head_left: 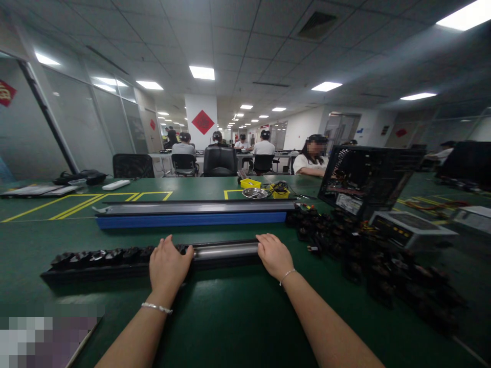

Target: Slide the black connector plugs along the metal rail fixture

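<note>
A long narrow black tray (226,259) with a shiny metal inside lies across the green table in front of me. Its left part holds a row of several small black parts (115,255), which look like fans. My left hand (169,266) is closed over the middle of the tray, thumb on the near side and fingertips at the far edge, covering the last parts of the row. My right hand (274,256) grips the tray's right end; its outer fingers are partly hidden. Between both hands the metal bottom shows bare.
Beyond lies a similar long tray with a blue side (192,220). At right are a heap of black parts (383,266), an open computer case (356,179) and a power supply (412,230). A metal dish (255,193) and yellow bin (250,183) stand farther back. A person (312,158) sits across.
</note>
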### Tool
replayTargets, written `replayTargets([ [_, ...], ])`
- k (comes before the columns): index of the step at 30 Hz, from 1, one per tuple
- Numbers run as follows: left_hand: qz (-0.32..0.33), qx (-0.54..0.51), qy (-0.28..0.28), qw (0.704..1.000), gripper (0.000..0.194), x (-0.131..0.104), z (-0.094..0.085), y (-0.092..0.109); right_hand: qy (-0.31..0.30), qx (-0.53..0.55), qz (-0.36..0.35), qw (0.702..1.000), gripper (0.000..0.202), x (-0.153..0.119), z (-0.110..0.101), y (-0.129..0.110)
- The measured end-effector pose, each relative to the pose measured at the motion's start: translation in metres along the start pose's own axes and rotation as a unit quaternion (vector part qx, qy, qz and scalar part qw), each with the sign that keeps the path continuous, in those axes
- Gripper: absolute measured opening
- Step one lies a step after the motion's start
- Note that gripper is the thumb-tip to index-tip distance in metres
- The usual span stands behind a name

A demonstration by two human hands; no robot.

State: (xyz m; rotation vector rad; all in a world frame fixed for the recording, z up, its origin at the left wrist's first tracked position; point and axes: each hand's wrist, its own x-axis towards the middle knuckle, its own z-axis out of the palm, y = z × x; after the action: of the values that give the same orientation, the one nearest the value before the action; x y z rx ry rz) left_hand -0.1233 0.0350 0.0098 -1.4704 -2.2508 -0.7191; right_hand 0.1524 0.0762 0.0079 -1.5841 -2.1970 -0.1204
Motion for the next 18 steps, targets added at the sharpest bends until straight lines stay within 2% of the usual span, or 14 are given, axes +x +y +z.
replayTargets([
  [5,-0.007,0.005,-0.039,0.999,0.072,-0.0002,0.0011,-0.0055,0.006,-0.01,0.014,1.0,0.042,0.0015,0.0018,-0.0007],
  [11,0.026,-0.005,-0.049,0.998,0.056,-0.0014,0.0057,-0.0076,0.012,-0.011,0.007,1.0,0.042,0.0017,0.0026,-0.0005],
  [18,0.035,-0.015,-0.062,0.997,0.051,-0.0017,0.0036,-0.0067,0.004,-0.003,0.013,1.0,0.042,0.0016,0.0013,-0.0015],
])
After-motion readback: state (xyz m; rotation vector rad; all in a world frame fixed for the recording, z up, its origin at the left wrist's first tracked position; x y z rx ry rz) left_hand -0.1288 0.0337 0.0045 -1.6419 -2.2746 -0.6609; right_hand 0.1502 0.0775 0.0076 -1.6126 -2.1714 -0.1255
